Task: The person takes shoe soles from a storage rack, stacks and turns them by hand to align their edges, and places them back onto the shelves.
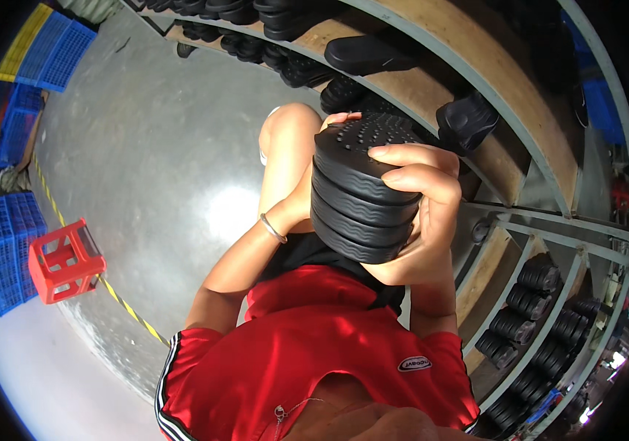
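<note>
Stack: four black shoe soles (pixel 362 192) piled flat on one another, held in the middle of the frame, just below the wooden shelf edge; the top one shows a studded face and each rim is wavy.
Right hand: right hand (pixel 421 220) wraps the stack from the right, fingers (pixel 410 176) curled over the top sole and palm under the bottom one, so it is closed on the pile and seems to bear most of its weight.
Left hand: left hand (pixel 307 195) lies against the stack's left and far side, mostly hidden behind it; fingertips show at the top edge near centre. Whether it grips or only steadies I cannot tell. A thin bracelet (pixel 273 228) sits on that wrist.
Slip risk: the soles are loose layers pinched from outside only; in my judgement a slackened squeeze or a tilt could let a middle one slide out and drop to the grey concrete floor (pixel 152 147) at left.
Knock risk: the shelf rack (pixel 476 88) curves close across the upper right, with single soles (pixel 465 121) lying near its edge; a careless swing of the stack could likely bump one off.
Lower shelves: rows of stacked soles (pixel 542 323) at lower right stand packed tight, so a nudge there might topple neighbours.
Floor clutter: red crate (pixel 64 261) and blue crates (pixel 5 250) at far left, beside a striped floor line, well apart from the hands.
</note>
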Demonstrator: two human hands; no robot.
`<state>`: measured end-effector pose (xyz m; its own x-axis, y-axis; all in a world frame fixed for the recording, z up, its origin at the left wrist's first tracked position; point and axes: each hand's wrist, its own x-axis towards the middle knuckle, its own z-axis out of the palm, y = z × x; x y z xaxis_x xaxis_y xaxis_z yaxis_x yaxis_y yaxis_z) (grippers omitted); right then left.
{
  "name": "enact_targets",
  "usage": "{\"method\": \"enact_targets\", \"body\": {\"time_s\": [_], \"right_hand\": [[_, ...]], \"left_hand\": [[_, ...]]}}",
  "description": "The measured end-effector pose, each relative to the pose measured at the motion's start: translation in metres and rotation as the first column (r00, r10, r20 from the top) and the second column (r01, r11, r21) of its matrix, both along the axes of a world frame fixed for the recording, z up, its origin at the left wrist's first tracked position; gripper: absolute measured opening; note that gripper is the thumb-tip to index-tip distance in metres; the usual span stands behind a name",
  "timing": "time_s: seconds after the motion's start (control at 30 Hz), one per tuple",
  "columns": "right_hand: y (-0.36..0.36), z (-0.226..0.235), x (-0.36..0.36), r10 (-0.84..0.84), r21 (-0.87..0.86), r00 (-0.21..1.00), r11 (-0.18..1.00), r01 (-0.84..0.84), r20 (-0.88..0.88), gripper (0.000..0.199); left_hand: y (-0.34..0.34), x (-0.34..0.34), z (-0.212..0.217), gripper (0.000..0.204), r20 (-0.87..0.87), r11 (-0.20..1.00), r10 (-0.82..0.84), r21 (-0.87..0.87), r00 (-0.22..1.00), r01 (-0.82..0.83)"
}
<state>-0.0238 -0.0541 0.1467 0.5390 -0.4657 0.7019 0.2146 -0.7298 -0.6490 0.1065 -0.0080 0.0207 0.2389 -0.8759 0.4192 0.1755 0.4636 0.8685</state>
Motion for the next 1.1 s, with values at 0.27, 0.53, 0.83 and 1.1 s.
{"method": "enact_targets", "body": {"time_s": [0.27, 0.53, 0.83, 1.1], "right_hand": [[-0.014, -0.004, 0.0, 0.041, -0.207, 0.999, 0.977, -0.046, -0.027, 0.063], [-0.026, 0.009, -0.006, 0.385, 0.446, 0.923, 0.822, -0.353, 0.021, 0.135], [-0.021, -0.024, -0.002, 0.433, 0.409, 0.862, 0.859, -0.307, -0.263, 0.129], [-0.015, -0.038, -0.003, 0.388, 0.558, 0.895, 0.802, -0.211, -0.22, 0.112]], "left_hand": [[0.012, -0.001, 0.014, 0.098, -0.1, 0.974, 0.004, 0.225, 0.995, 0.019], [0.037, 0.004, 0.035, 0.087, -0.692, 0.915, 0.006, 0.295, 0.722, 0.276], [0.039, -0.007, 0.027, 0.074, -0.797, 0.945, 0.036, 0.224, 0.603, 0.24], [0.045, -0.015, 0.02, 0.063, -0.877, 0.961, 0.028, 0.155, 0.479, 0.229]]}}
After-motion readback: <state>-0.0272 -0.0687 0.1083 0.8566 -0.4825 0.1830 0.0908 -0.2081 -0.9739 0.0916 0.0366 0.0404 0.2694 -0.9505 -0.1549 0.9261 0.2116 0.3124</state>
